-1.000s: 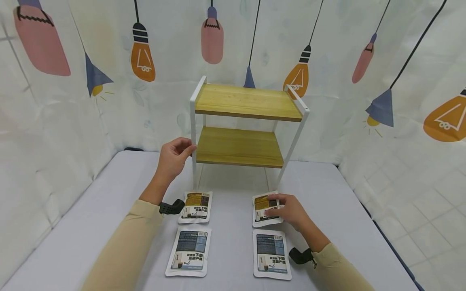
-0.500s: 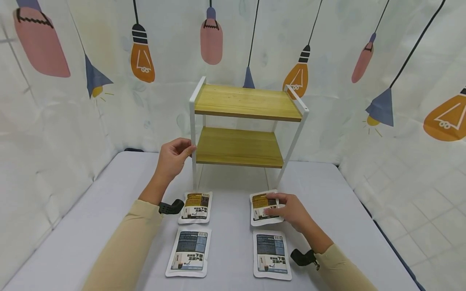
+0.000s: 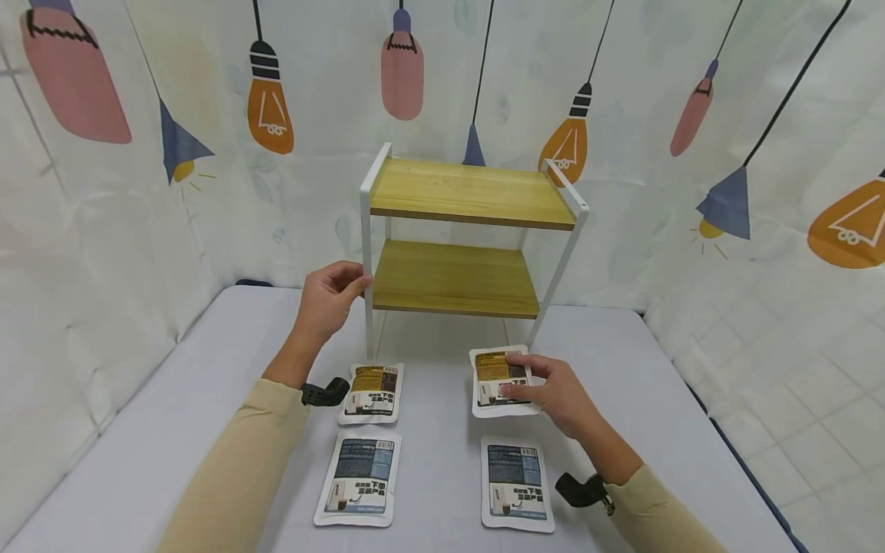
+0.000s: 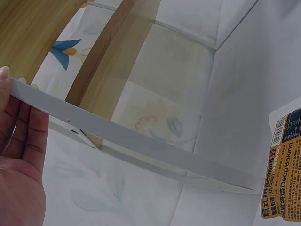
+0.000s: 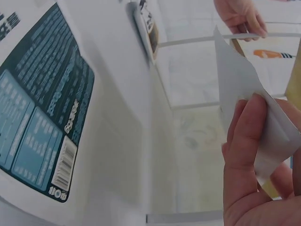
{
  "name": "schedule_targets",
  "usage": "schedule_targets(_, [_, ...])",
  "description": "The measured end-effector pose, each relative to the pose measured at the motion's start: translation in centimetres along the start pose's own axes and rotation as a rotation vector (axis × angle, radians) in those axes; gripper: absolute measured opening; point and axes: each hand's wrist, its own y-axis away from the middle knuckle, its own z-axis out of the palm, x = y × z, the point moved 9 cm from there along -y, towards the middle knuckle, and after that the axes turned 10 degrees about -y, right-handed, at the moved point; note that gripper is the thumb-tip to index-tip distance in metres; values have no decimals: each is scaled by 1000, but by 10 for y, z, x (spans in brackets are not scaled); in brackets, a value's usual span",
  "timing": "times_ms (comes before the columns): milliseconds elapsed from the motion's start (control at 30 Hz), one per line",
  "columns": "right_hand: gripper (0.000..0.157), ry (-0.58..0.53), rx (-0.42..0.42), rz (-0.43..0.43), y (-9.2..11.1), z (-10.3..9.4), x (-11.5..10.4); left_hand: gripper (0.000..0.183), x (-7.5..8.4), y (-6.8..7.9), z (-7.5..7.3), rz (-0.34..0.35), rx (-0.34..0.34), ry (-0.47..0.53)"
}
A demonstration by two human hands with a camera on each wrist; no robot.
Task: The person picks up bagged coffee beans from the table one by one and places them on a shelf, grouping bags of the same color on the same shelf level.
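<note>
My left hand (image 3: 330, 301) pinches the white front-left post (image 4: 127, 135) of a small two-tier rack with wooden shelves (image 3: 477, 192). In my right hand (image 3: 558, 395) is a white pouch with a brown-and-gold label (image 3: 489, 376), gripped by its right side between thumb and fingers. It hangs above the table in front of the rack's right leg; the right wrist view shows its plain side (image 5: 235, 70). A matching brown-labelled pouch (image 3: 372, 393) lies near the left leg, under my left wrist.
Two white pouches with blue labels, a left one (image 3: 357, 478) and a right one (image 3: 517, 484), lie in the front row on the white-covered table (image 3: 435, 461). Behind the rack hangs a lamp-patterned curtain (image 3: 332, 92). Both shelves carry nothing.
My right hand has lifted the brown-labelled pouch off the table, moving it up and slightly left, away from the blue-labelled one. My left hand has stayed on the post.
</note>
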Motion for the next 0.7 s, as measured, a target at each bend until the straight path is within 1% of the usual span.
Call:
schedule_targets(267, [64, -97, -24, -21, 7, 0, -18, 30, 2, 0, 0, -21, -20, -2])
schedule_targets(433, [64, -146, -47, -40, 13, 0, -33, 29, 3, 0, 0, -15, -23, -4])
schedule_targets(700, [65, -268, -97, -48, 21, -1, -52, 28, 4, 0, 1, -13, -32, 4])
